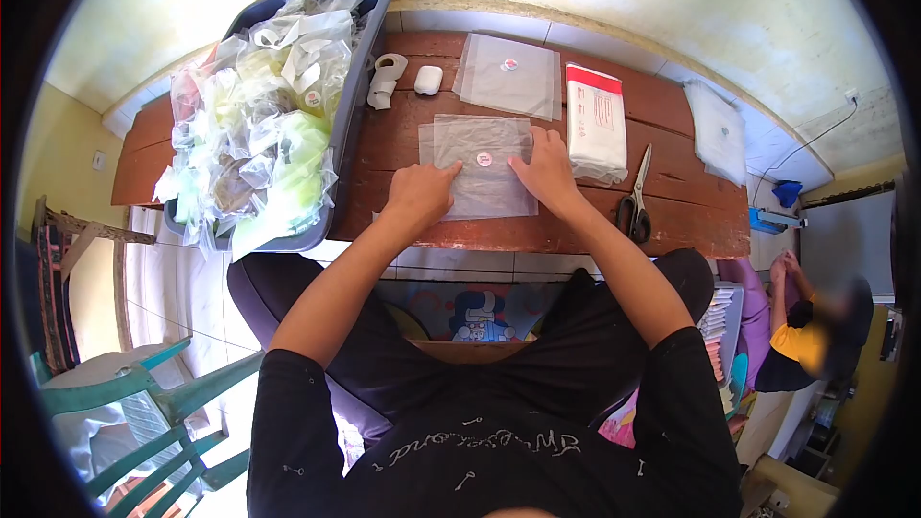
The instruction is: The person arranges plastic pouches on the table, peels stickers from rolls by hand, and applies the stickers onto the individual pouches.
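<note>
In front of me lies a small stack of clear plastic bags [480,194] with a round sticker [484,160] on the top one. My left hand [420,194] rests on its left side, index finger stretched toward the sticker and the other fingers partly curled. On the right side my right hand [549,171] presses the plastic with spread fingers. Neither hand grips anything that I can see. Behind this stack is another pile of clear bags [508,77], also bearing a round sticker. Beside my right hand sits a red-and-white plastic pack [595,125].
A grey bin [379,14] heaped with plastic stands left on the brown wooden table [384,149]. Nearby are a sticker roll [386,80] and a white case [429,80]. Black-handled scissors [634,211] and more bags [715,129] lie right. Another person [796,345] sits far right.
</note>
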A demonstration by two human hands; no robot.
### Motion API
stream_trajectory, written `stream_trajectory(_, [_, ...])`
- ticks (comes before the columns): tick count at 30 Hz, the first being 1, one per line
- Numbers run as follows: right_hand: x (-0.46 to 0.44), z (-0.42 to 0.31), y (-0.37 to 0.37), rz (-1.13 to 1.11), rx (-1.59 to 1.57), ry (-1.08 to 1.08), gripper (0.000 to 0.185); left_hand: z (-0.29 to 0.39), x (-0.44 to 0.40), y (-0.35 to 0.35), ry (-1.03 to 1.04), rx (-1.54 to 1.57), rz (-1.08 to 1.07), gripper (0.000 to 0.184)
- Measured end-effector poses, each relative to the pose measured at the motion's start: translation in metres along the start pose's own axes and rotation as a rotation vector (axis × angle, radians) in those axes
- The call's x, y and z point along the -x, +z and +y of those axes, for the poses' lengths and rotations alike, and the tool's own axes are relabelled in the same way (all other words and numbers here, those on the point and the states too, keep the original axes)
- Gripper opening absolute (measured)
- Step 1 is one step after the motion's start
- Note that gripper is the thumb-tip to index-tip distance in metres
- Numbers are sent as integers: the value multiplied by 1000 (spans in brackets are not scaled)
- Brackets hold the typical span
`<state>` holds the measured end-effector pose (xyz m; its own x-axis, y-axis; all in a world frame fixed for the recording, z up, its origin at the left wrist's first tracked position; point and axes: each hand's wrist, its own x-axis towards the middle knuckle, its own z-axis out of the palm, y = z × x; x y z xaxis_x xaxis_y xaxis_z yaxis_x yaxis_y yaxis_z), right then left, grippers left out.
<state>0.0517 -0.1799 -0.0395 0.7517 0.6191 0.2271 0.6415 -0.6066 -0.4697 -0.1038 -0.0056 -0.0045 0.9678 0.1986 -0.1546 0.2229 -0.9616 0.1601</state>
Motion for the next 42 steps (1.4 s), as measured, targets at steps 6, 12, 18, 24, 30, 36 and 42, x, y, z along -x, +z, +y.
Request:
stream_trajectory(6, [1, 1, 15, 23, -171, 129, 62, 0, 1, 2, 9, -2, 21, 57])
stream_trajectory(12, [-13, 18, 16, -69, -392, 223, 53, 1, -1, -2, -16, -14, -25, 59])
stream_trajectory(18, [-20, 11, 1, -235, -689, 353, 49, 0, 0, -7, -31, 13, -43, 58])
stream_trajectory(24, [-14, -1, -22, -248, -813, 334, 41, -1, -3, -8, -66, 52, -44, 54])
stream_trajectory(30, [-14, -1, -31, -518, -879, 456, 20, -4, -5, -6, -78, 59, -17, 54])
stream_trajectory(36, [-53, 14, -55, -76, -365, -92, 19, -3, -2, -19, -117, 104, 33, 55])
stream_trajectory(42, [-92, 45, -50, 73, -783, 124, 20, -6, -1, -15, -112, 106, -2, 48])
